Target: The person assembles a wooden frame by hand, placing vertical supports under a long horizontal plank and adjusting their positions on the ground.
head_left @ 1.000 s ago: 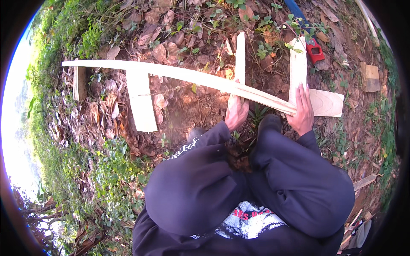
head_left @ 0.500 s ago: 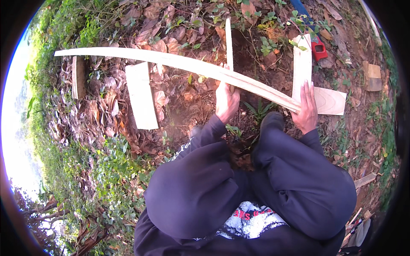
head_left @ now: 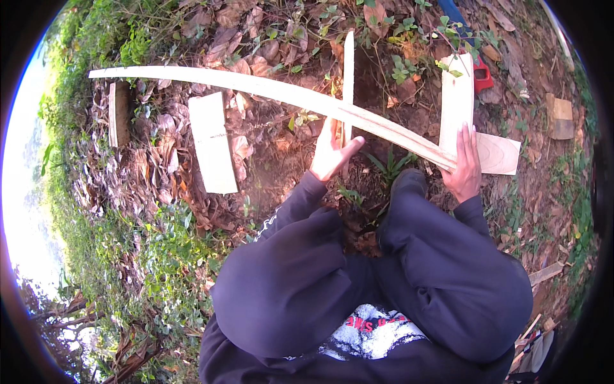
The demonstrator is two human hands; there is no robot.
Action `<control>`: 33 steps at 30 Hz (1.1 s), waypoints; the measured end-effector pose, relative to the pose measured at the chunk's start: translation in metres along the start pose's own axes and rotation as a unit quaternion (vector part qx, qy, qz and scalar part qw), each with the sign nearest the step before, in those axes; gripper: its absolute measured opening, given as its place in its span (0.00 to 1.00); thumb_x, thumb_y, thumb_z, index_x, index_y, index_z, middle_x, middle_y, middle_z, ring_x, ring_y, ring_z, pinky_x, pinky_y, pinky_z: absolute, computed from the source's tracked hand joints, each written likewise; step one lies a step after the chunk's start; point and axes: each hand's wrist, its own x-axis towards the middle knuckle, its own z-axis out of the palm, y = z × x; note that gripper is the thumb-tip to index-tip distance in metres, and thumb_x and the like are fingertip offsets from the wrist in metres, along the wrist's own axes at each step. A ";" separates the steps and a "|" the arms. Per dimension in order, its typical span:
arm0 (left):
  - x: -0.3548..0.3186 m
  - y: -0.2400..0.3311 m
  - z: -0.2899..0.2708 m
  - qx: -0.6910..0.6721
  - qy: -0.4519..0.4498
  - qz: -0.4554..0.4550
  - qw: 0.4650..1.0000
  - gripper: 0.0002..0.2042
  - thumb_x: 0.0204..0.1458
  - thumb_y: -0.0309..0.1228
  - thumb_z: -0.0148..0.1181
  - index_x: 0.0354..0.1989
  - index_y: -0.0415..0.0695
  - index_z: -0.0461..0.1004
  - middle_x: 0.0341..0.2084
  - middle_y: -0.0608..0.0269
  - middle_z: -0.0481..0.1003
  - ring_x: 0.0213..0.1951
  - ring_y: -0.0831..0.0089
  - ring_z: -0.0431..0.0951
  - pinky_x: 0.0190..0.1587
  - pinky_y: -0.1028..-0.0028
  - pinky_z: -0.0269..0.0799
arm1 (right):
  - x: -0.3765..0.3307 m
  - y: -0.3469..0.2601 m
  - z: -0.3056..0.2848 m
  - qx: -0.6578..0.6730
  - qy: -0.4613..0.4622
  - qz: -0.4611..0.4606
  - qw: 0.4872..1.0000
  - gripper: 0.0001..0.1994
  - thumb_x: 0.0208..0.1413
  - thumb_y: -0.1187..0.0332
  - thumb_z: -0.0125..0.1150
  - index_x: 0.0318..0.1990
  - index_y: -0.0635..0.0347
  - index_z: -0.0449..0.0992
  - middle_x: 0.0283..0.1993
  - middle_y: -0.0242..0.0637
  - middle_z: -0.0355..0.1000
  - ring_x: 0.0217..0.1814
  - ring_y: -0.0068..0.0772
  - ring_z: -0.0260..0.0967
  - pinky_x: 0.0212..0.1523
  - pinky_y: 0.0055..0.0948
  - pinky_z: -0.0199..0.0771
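A long, pale wooden strip [head_left: 275, 89] slants from the far left down to my right hand [head_left: 464, 168]. That hand grips its near end, the straight fingers pressed over the wood and against a short upright board [head_left: 456, 96]. Another board piece [head_left: 500, 153] with curved grain sticks out to the right from beneath the hand. A thin wooden strip [head_left: 348, 70] crosses under the long one near its middle. Beside this crossing is my left hand [head_left: 332, 153], open, thumb stretched out to the right. Its fingertips are partly hidden behind the long strip.
A wide pale board [head_left: 213, 150] lies on dry leaves at left, with a darker wood block [head_left: 118, 115] beyond it. A saw with a red handle [head_left: 482, 75] lies at the far right. Another block [head_left: 560, 117] sits farther right. My bent knees [head_left: 281, 281] frame the near side.
My left hand has loosened from the crossing and shifted slightly left and nearer, its thumb now spread. The strips and boards have moved slightly right in view. My right hand keeps its hold.
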 end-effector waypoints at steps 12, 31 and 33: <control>0.031 0.047 -0.057 -0.308 0.034 -0.071 0.948 0.17 0.66 0.31 0.52 0.62 0.44 0.64 0.59 0.50 0.72 0.55 0.57 0.78 0.53 0.55 0.77 | 0.002 -0.009 0.001 0.012 0.008 0.003 1.000 0.46 0.38 0.68 0.73 0.68 0.73 0.59 0.77 0.52 0.50 0.79 0.61 0.42 0.75 0.46 0.51; -0.037 0.009 0.010 0.025 0.013 -0.027 0.999 0.39 0.59 0.33 0.63 0.72 0.36 0.46 0.64 0.42 0.62 0.65 0.57 0.63 0.67 0.61 0.60 | 0.007 -0.029 0.002 0.025 -0.002 0.008 1.000 0.46 0.36 0.71 0.72 0.68 0.71 0.60 0.76 0.49 0.51 0.80 0.58 0.42 0.74 0.45 0.54; -0.024 -0.003 0.010 -0.105 0.055 -0.021 0.993 0.30 0.61 0.29 0.61 0.68 0.39 0.55 0.59 0.54 0.68 0.60 0.68 0.68 0.62 0.67 0.64 | 0.007 -0.030 0.002 0.030 0.009 0.016 0.999 0.47 0.36 0.71 0.73 0.68 0.70 0.60 0.76 0.49 0.51 0.80 0.58 0.42 0.74 0.44 0.54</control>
